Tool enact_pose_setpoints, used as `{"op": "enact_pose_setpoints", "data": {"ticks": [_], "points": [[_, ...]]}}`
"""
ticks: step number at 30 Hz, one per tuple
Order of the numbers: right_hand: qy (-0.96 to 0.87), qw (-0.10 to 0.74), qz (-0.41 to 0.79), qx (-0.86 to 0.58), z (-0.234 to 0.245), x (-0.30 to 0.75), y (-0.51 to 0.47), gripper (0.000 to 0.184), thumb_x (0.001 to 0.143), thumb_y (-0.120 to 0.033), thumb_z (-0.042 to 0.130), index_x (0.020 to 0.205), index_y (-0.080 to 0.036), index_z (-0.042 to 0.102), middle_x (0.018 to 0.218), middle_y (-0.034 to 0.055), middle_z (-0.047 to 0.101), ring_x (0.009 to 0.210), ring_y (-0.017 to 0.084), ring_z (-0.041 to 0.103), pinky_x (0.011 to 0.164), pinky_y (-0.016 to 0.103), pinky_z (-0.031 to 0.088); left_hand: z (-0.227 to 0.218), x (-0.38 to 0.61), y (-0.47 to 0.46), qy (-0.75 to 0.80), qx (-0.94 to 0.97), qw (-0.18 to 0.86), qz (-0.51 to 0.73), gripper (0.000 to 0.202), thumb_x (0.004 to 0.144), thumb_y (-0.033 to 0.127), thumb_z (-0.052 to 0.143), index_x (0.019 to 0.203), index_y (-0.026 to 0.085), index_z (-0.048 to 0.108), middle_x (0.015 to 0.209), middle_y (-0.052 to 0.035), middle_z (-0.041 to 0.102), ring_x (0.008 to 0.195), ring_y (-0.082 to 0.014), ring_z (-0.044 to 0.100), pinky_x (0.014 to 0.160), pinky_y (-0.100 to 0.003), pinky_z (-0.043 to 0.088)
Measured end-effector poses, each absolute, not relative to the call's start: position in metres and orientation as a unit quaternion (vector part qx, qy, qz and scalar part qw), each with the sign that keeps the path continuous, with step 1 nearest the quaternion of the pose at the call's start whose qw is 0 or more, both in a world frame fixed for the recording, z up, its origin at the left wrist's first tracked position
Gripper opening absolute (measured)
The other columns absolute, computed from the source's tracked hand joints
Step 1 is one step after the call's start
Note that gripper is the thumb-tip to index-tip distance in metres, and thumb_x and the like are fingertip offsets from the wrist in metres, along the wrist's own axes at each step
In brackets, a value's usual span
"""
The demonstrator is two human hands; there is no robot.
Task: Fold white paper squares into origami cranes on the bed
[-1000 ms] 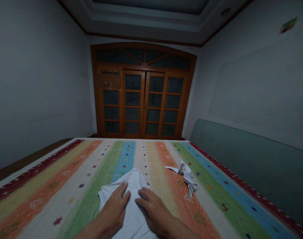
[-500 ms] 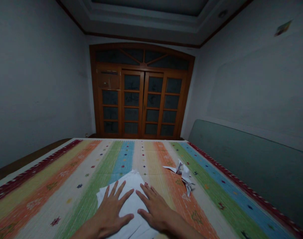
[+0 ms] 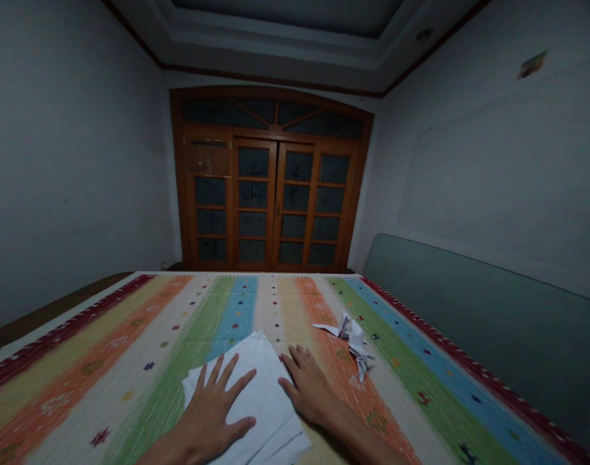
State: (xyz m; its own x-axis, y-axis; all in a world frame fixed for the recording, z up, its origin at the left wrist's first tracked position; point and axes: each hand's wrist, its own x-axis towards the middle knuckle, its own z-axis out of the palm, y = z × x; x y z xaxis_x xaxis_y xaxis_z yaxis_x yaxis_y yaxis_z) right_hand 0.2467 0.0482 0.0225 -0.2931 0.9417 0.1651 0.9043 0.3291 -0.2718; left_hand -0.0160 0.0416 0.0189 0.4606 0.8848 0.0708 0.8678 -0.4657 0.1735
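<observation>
Several white paper sheets (image 3: 263, 381) lie loosely stacked on the striped tablecloth, one corner pointing away from me. My left hand (image 3: 212, 410) rests flat on the left part of the papers, fingers spread. At the right edge of the papers my right hand (image 3: 308, 387) lies palm down, its fingers stretched out over the edge and the cloth. Dark lines show on the sheets near the bottom of the view. Neither hand grips anything. Beyond my right hand is a folded paper figure (image 3: 356, 339), white with some print.
A tablecloth (image 3: 179, 352) with coloured stripes covers the table. Along the right side stands a pale green board or backrest (image 3: 469, 310). Wooden doors with glass panes (image 3: 275, 200) close off the far end, between white walls.
My right hand has slid to the right, off the middle of the papers to their edge, uncovering more of the sheets. My left hand stays spread on them. The view has shifted slightly.
</observation>
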Motion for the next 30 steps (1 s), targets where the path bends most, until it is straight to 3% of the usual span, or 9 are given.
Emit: {"op": "enact_pose_setpoints", "data": {"ticks": [5, 8, 11, 13, 16, 20, 30], "points": [[-0.745, 0.156, -0.013, -0.648, 0.041, 0.258, 0.056, 0.043, 0.095, -0.024, 0.055, 0.134, -0.009, 0.063, 0.147, 0.0236, 0.055, 0.138, 0.038, 0.048, 0.116, 0.048, 0.034, 0.022, -0.015, 0.04, 0.515, 0.852, 0.06, 0.076, 0.076, 0.086, 0.075, 0.056, 0.152, 0.042, 0.039, 0.166, -0.0101, 0.025, 0.15, -0.048, 0.016, 0.116, -0.074, 0.014], [-0.716, 0.164, -0.047, -0.677, 0.053, 0.271, 0.062, 0.04, 0.093, -0.018, 0.053, 0.132, -0.01, 0.064, 0.14, 0.0226, 0.06, 0.132, 0.036, 0.054, 0.111, 0.044, 0.038, 0.021, -0.016, 0.04, 0.513, 0.852, 0.06, 0.083, 0.073, 0.088, 0.07, 0.059, 0.152, 0.042, 0.04, 0.166, -0.0095, 0.024, 0.15, -0.0477, 0.018, 0.117, -0.073, 0.015], [-0.688, 0.167, -0.071, -0.703, 0.066, 0.285, 0.068, 0.035, 0.092, -0.012, 0.051, 0.123, -0.01, 0.067, 0.126, 0.0223, 0.066, 0.112, 0.034, 0.066, 0.098, 0.04, 0.047, 0.018, -0.017, 0.042, 0.51, 0.854, 0.055, 0.087, 0.072, 0.089, 0.071, 0.057, 0.152, 0.041, 0.04, 0.166, -0.0105, 0.025, 0.15, -0.0474, 0.017, 0.117, -0.073, 0.015], [-0.668, 0.173, -0.09, -0.719, 0.074, 0.295, 0.072, 0.033, 0.094, -0.013, 0.05, 0.122, -0.01, 0.067, 0.124, 0.0219, 0.066, 0.109, 0.033, 0.067, 0.09, 0.037, 0.05, 0.018, -0.017, 0.042, 0.509, 0.855, 0.056, 0.087, 0.073, 0.089, 0.073, 0.055, 0.152, 0.04, 0.041, 0.166, -0.0114, 0.026, 0.15, -0.0478, 0.017, 0.117, -0.073, 0.015], [-0.635, 0.182, -0.115, -0.742, 0.086, 0.309, 0.077, 0.034, 0.097, -0.012, 0.048, 0.127, -0.013, 0.064, 0.116, 0.0179, 0.069, 0.105, 0.03, 0.07, 0.084, 0.034, 0.051, 0.02, -0.016, 0.041, 0.506, 0.855, 0.057, 0.096, 0.072, 0.088, 0.071, 0.057, 0.151, 0.04, 0.043, 0.165, -0.0117, 0.028, 0.149, -0.049, 0.02, 0.115, -0.074, 0.018], [-0.591, 0.179, -0.127, -0.776, 0.094, 0.329, 0.082, 0.039, 0.1, -0.014, 0.045, 0.138, -0.011, 0.055, 0.112, 0.0201, 0.073, 0.095, 0.03, 0.075, 0.075, 0.032, 0.052, 0.022, -0.015, 0.04, 0.504, 0.856, 0.055, 0.097, 0.071, 0.088, 0.069, 0.059, 0.151, 0.04, 0.043, 0.165, -0.0133, 0.027, 0.149, -0.0488, 0.022, 0.115, -0.074, 0.019], [-0.581, 0.156, -0.096, -0.793, 0.083, 0.349, 0.091, 0.027, 0.097, -0.01, 0.049, 0.112, -0.011, 0.071, 0.099, 0.0191, 0.078, 0.089, 0.029, 0.077, 0.068, 0.03, 0.05, 0.021, -0.018, 0.04, 0.491, 0.863, 0.057, 0.099, 0.074, 0.089, 0.078, 0.049, 0.153, 0.041, 0.038, 0.165, -0.0134, 0.027, 0.149, -0.0486, 0.02, 0.114, -0.076, 0.019]]}}
